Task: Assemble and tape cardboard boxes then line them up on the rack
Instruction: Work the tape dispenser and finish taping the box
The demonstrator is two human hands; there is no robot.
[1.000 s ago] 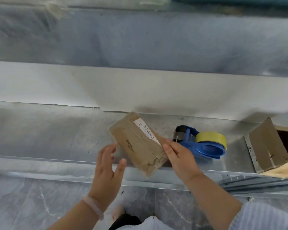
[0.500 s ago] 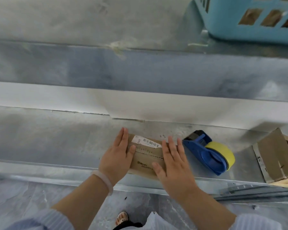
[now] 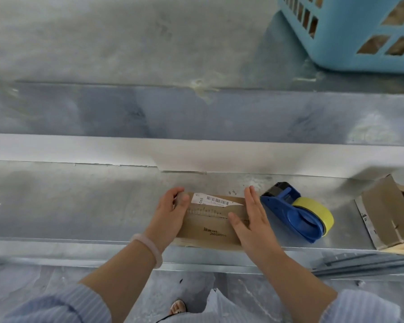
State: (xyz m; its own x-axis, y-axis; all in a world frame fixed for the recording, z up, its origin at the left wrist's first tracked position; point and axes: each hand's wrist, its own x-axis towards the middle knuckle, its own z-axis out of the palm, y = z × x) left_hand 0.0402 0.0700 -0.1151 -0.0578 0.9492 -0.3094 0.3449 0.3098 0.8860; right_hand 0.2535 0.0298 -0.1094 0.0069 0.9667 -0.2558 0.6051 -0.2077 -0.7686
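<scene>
Grey metal rack [image 3: 79, 206], two shelves seen from above. On the upper shelf [image 3: 126, 43], far right, is a light-blue plastic basket [image 3: 336, 47], partly out of frame; brown stuff shows thru its side holes, can't tell what. At the lower shelf's right edge is an open cardboard box [image 3: 383, 213], tipped on its side, dark inside, contents not visible.

At lower shelf centre, at the front lip, is a small brown box [image 3: 210, 229] w/ a seam running left-right across its top. Just right of it a blue tape dispenser [image 3: 289, 213] w/ a yellow roll lies on the shelf.

Left hand [image 3: 170, 215] grips the box's left end, fingers curled over the far corner, thumb on top. Right hand [image 3: 254, 224] lies flat against the right end, fingers straight and together, thumb spread onto the top.

White barcode label [image 3: 216, 201] is on the box's far edge. Pale bracelet [image 3: 149, 248] on left wrist.
</scene>
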